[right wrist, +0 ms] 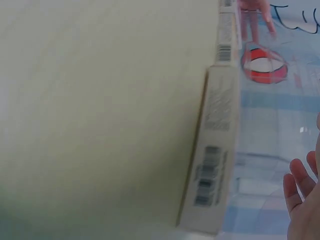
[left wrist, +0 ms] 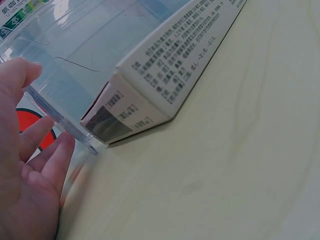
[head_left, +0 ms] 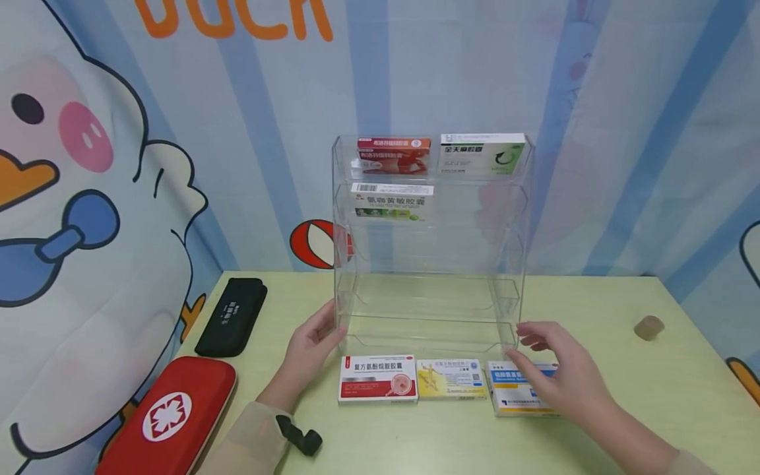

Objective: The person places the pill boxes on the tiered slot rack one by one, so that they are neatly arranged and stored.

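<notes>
A clear plastic tiered rack (head_left: 427,251) stands on the table. My left hand (head_left: 311,340) is at its lower left side, with the thumb by the front edge and the other fingers, loosely extended, along the outside. At the lower right corner is my right hand (head_left: 558,369), fingers spread and slightly bent, fingertips right at the rack's side. On the top tier are a red medicine box (head_left: 394,158) and a white-green one (head_left: 482,155); a white box (head_left: 392,203) sits below, at left. Before the rack lie a red-white box (head_left: 378,380), a yellow-white box (head_left: 451,380) and a blue-white box (head_left: 515,392), partly behind my right hand.
To the left lie a black zip case (head_left: 231,316) and a red case with a white emblem (head_left: 178,412). A small brown cylinder (head_left: 648,327) is at the far right of the table (head_left: 617,300). Behind hangs a cartoon-printed curtain (head_left: 267,132).
</notes>
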Motion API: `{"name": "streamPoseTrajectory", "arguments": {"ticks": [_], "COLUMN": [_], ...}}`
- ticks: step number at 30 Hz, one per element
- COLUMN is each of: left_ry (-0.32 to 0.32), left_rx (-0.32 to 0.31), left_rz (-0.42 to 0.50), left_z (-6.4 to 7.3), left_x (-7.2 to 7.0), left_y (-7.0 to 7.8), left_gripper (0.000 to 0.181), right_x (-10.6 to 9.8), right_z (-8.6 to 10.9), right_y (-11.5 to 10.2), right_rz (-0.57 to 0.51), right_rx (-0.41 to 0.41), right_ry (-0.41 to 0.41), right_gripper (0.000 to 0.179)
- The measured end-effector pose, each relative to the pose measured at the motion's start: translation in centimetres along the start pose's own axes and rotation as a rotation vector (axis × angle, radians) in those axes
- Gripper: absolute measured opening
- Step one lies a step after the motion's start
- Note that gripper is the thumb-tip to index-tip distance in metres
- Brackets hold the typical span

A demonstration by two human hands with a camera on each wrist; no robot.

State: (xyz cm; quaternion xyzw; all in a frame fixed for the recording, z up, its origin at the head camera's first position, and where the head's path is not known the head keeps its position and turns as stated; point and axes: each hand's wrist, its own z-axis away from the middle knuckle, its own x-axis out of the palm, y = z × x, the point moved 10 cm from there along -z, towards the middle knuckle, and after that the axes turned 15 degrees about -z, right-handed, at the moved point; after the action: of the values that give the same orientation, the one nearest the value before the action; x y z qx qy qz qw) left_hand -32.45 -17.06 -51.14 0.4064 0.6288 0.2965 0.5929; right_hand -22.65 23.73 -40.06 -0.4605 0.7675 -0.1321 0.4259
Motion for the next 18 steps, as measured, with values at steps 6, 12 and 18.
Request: {"name": "streamPoseTrajectory", "arguments": {"ticks": [6, 12, 18], "left_ry": [0.000, 0.008, 0.017], "left_rx": [0.013, 0.029, 0.027], "left_rz": [0.014, 0.007, 0.002], "left_z": [-0.1, -0.2, -0.1], "left_x": [0.0, 0.0, 0.0], "left_y": [-0.1, -0.1, -0.1], "left_gripper": [0.064, 0.064, 0.065], "right_x": [-0.9, -1.9, -1.9], "right_z": [2.0, 3.8, 5.0], "right_y": [3.1, 6.4, 8.1], "right_rz": [0.095, 0.098, 0.060], "right_rx": [0.087, 0.203, 0.238], "right_ry": [-0.097, -0.213, -0.293], "right_gripper": [0.043, 0.047, 0.061]}}
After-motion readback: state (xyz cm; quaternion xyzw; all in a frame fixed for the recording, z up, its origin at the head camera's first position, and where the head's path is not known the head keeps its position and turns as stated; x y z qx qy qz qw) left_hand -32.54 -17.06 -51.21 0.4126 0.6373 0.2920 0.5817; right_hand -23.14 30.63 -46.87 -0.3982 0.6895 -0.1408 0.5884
